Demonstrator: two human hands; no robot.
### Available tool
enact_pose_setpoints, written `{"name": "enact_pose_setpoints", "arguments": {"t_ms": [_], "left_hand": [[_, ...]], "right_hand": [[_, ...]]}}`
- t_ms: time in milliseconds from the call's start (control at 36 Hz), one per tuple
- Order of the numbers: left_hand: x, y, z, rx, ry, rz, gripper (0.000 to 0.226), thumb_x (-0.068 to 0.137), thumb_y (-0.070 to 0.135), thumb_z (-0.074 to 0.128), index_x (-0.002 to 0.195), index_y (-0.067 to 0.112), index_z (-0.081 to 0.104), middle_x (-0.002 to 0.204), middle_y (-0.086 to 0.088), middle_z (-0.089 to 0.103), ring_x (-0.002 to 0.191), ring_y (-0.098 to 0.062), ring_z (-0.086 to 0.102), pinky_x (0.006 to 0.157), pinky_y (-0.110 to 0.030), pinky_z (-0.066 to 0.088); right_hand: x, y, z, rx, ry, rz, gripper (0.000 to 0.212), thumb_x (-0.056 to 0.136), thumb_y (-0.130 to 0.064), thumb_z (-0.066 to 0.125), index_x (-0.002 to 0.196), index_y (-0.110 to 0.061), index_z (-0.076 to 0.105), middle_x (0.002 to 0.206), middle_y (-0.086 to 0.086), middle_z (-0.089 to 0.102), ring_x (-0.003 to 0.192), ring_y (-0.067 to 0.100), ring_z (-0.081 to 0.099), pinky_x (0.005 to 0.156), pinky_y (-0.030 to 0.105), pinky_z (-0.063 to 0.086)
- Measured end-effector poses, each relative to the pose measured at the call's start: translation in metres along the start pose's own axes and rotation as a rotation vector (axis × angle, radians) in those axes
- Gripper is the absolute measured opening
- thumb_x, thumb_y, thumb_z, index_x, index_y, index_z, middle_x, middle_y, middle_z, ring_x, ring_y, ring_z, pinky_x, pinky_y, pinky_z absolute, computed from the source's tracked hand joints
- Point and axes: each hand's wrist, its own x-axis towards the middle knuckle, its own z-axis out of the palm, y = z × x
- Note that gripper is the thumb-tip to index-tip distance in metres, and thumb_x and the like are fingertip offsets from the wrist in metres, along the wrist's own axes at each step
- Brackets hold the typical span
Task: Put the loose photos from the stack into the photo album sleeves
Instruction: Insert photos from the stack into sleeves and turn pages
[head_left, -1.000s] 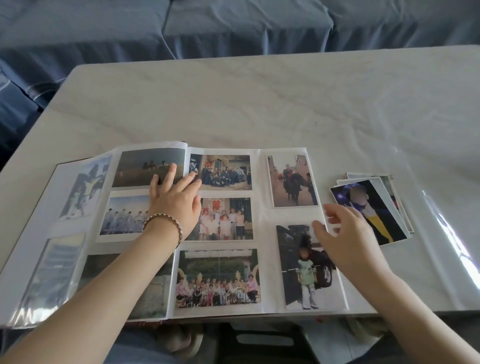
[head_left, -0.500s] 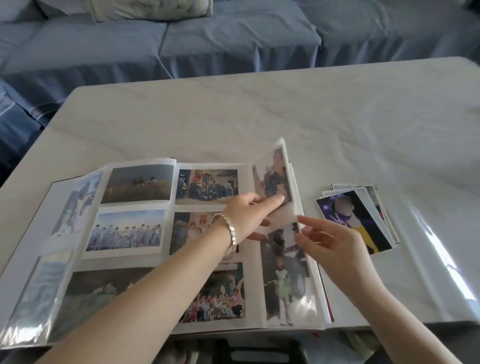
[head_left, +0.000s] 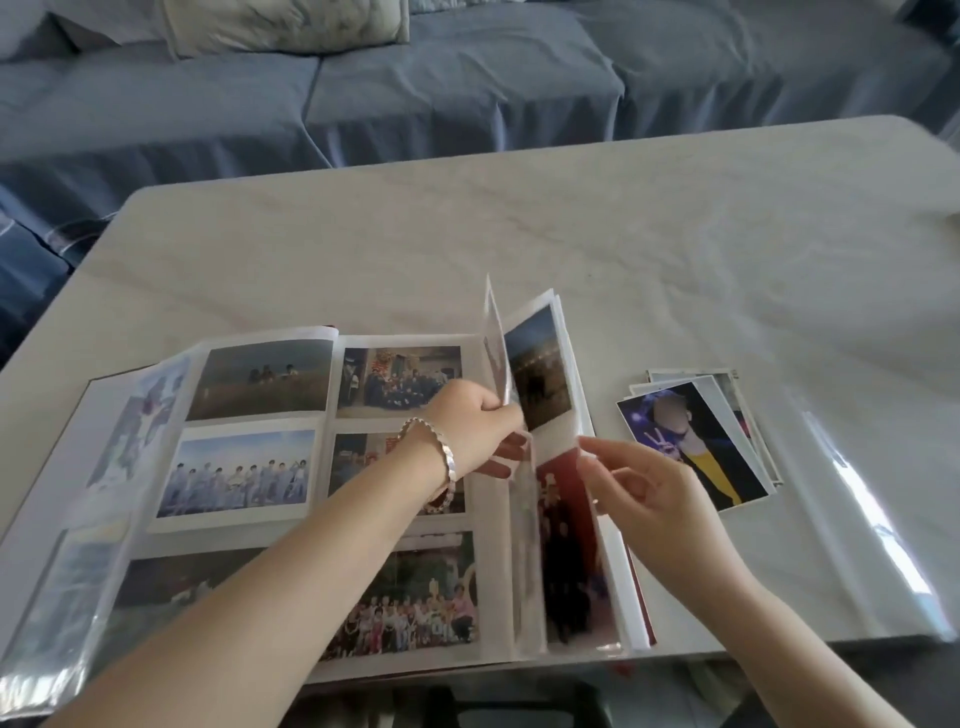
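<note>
Turning page: left hand (head_left: 475, 423) pinches upright page (head_left: 497, 358) between hands; right hand (head_left: 654, 499) at next page (head_left: 540, 374), grip unclear. Next: find empty sleeve.
</note>
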Motion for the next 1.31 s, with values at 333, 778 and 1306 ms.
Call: {"name": "enact_pose_setpoints", "arguments": {"t_ms": [333,778,1306], "left_hand": [[-0.041,-0.034,-0.088,0.274,0.314,0.233,0.019,0.081,0.014,0.068,0.070,0.027,0.062,0.059,0.016,0.062,0.052,0.006,0.058,0.051,-0.004,0.043],[-0.073,-0.129,-0.247,0.222,0.799,-0.149,0.034,0.089,0.000,0.054,0.123,0.004,0.058,0.123,-0.017,0.060,0.110,-0.031,0.057,0.097,-0.035,0.043],[-0.064,-0.154,-0.162,0.851,0.210,0.195,0.053,0.098,0.046,0.023,0.146,0.040,0.000,0.145,0.022,-0.021,0.134,0.003,-0.023,0.110,-0.021,-0.012]], "right_hand": [[0.014,0.009,0.006,-0.486,-0.157,0.080,0.035,0.088,-0.032,0.060,0.122,-0.027,0.055,0.118,-0.008,0.059,0.090,-0.003,0.052,0.058,0.001,0.040],[0.037,-0.071,0.139,-0.568,-0.463,-0.461,0.039,0.093,-0.041,0.049,0.131,-0.035,0.048,0.139,-0.021,0.032,0.118,-0.001,0.045,0.084,0.001,0.025],[0.053,-0.048,0.186,-0.861,-0.617,-0.556,0.067,0.092,-0.059,0.034,0.149,-0.032,0.009,0.156,-0.015,-0.009,0.137,-0.001,-0.021,0.112,0.021,-0.006]]}}
